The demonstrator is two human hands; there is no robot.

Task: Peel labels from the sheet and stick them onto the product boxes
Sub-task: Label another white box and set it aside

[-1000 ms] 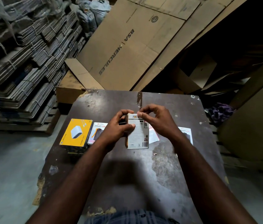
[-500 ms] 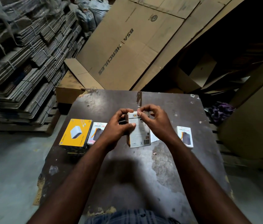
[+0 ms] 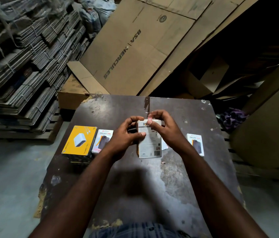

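Left hand (image 3: 126, 134) grips white product box (image 3: 149, 145) by its left edge. Right hand (image 3: 166, 133) pinches red-edged label (image 3: 149, 119) against box top. Thumb covers part of the box lettering. White sheet (image 3: 164, 146) right of box is mostly hidden.

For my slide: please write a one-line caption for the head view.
Left hand grips a white product box while right hand presses a small label onto its top edge.

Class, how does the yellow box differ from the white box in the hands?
The yellow box pictures a charger; the white box shows text and a barcode. The yellow box lies untouched on the table; the left hand and right hand grip the white box. Both are rectangular cartons.
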